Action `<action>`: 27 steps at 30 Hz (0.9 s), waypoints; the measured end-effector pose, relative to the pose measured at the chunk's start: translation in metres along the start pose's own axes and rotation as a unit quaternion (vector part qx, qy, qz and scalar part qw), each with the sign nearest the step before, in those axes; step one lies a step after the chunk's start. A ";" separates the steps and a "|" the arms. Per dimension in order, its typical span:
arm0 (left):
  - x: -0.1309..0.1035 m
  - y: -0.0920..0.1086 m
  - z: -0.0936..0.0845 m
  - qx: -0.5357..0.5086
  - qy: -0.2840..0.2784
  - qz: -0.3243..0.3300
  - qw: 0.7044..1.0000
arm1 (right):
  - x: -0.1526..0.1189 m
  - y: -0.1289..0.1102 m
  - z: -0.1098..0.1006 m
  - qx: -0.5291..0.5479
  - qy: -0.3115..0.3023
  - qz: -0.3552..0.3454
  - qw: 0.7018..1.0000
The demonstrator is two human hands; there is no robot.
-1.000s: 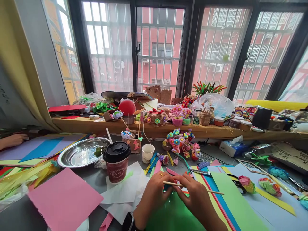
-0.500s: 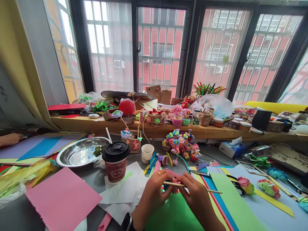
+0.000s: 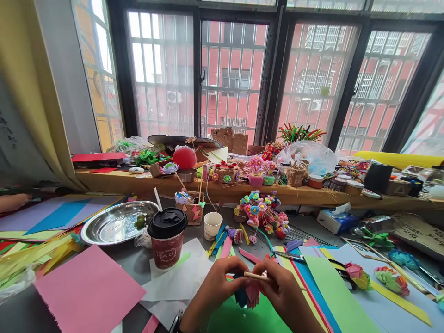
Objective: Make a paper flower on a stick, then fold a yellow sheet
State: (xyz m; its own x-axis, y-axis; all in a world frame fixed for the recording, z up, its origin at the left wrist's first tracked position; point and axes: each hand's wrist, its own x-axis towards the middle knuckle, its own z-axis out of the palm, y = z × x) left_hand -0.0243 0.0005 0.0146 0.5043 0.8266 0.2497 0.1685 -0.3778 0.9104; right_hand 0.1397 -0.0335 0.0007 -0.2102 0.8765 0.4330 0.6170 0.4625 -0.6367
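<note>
My left hand (image 3: 222,284) is closed, its thumb and fingers pinching the edge of a pink and blue crepe-paper flower (image 3: 252,296). My right hand (image 3: 282,284) is closed around a thin wooden stick (image 3: 255,276), which lies across the top of the flower. The stick's blunt end points to my left fingertips; its other end shows just past my right hand. My fingers hide part of the flower. A shiny green surface (image 3: 239,319) lies below both hands.
A lidded coffee cup (image 3: 168,243) with a straw stands left of my hands, near a metal tray (image 3: 104,226) and a pink paper sheet (image 3: 90,291). A paper cup (image 3: 212,226) is ahead. Scissors (image 3: 289,255) and coloured sheets lie right. Another person's hand (image 3: 14,202) is far left.
The stick has shifted to the right, so its end now sits between my hands. More of the paper flower shows below my fingers. The view has tilted slightly up.
</note>
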 end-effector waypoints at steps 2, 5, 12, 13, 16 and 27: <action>0.000 -0.001 -0.001 -0.039 -0.008 -0.011 0.999 | 0.000 -0.001 -0.001 0.015 -0.001 0.008 1.000; -0.001 0.001 -0.001 -0.079 -0.014 -0.018 0.997 | -0.001 -0.004 -0.004 0.036 0.014 0.007 0.999; 0.000 -0.002 0.000 -0.106 -0.024 -0.066 0.992 | 0.000 -0.010 -0.008 0.035 -0.014 0.042 0.998; 0.000 -0.005 0.000 -0.110 -0.023 -0.074 0.991 | 0.000 -0.010 -0.009 0.029 -0.020 0.047 0.998; 0.002 -0.011 0.001 -0.121 -0.024 -0.091 0.988 | 0.001 -0.010 -0.009 0.023 -0.034 0.061 0.997; 0.004 -0.018 -0.003 -0.115 -0.036 -0.110 0.987 | 0.003 -0.005 -0.003 -0.005 -0.033 0.061 0.998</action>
State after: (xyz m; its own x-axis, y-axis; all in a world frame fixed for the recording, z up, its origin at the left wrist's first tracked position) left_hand -0.0282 0.0116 0.0002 0.5376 0.8429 0.0206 0.0892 -0.0811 0.9927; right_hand 0.1382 -0.0335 0.0068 -0.1833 0.9329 0.3099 0.6488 0.3516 -0.6748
